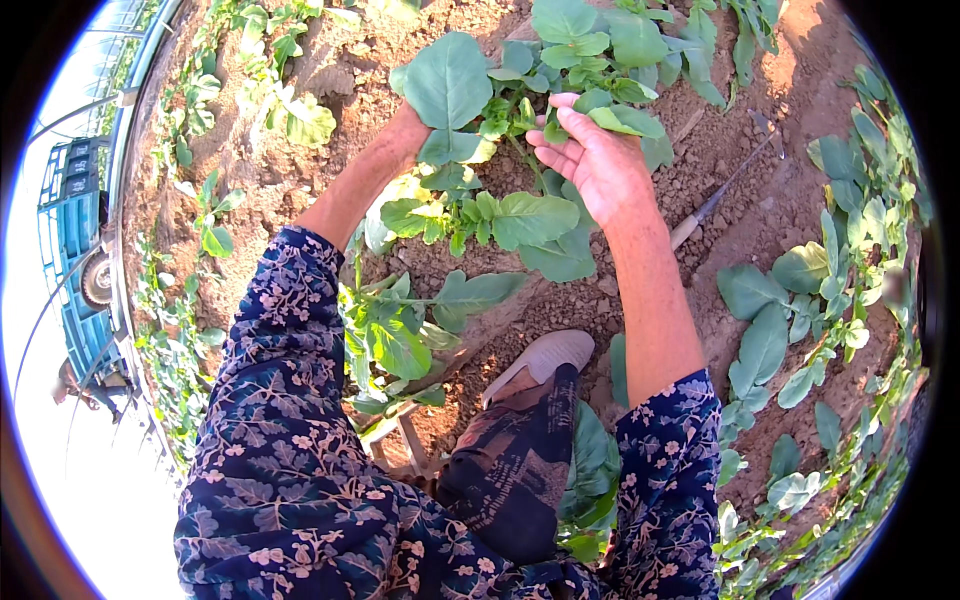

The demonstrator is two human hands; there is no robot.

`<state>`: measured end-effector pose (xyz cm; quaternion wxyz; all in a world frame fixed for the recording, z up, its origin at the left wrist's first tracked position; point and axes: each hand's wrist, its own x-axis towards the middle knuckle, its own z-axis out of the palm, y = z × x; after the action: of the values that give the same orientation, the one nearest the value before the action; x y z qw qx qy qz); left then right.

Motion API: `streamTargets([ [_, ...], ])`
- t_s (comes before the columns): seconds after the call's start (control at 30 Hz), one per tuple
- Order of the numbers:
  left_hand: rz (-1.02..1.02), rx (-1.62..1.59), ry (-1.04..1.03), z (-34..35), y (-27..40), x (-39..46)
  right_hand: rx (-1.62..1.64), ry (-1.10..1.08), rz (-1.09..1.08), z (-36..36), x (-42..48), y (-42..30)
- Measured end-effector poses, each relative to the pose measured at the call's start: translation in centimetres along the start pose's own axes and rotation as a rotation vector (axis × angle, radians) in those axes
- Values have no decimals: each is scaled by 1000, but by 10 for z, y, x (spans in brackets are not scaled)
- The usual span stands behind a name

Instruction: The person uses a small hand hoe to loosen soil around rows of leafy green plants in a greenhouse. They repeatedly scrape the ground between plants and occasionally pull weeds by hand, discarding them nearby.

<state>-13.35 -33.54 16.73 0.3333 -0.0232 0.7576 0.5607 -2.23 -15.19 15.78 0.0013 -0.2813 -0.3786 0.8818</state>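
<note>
A leafy green plant (517, 127) with broad leaves and small shoots grows from the soil in front of me. Into its left side reaches my left hand (420, 127), mostly covered by a large round leaf (450, 79); its fingers and any hold are hidden. On the plant's right side my right hand (600, 165) is turned palm up, its fingers apart among the leaves. A small leaf lies by the thumb and fingers, with no firm grip visible. Below the hands spreads a lower leafy shoot (487, 217).
A long-shafted hand tool (720, 191) with a pale handle lies on soil at right. Leafy rows (765, 352) flank me. Near my shoe (551, 356) is a wooden frame (412, 442). Beyond the metal framework (124, 97) are a teal cargo vehicle (75, 255) and a person (82, 394).
</note>
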Motion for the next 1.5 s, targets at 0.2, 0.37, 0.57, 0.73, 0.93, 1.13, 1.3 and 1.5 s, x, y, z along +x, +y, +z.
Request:
streamTargets([
  [0.2,48,24,-34,-13,-8,8,-2,12,12,-14,-20,-1],
  [0.37,75,383,78,-57,-11,0,-4,234,-36,-66,-61,15],
  [0.57,804,759,423,-17,13,-90,-905,737,-41,-180,-73,87],
  [0.73,710,564,-86,67,-21,-168,-1184,852,94,-175,-51,105],
  [0.93,554,391,-308,180,-82,-127,-980,796,245,-206,-42,80],
  [1.13,907,591,-95,271,-125,23,-698,795,-99,-169,-88,36],
  [1.3,753,985,-327,334,-129,20,-780,833,-116,-175,-111,10],
  [1.5,492,1039,-501,288,-110,-27,-1224,816,-64,-158,-119,4],
])
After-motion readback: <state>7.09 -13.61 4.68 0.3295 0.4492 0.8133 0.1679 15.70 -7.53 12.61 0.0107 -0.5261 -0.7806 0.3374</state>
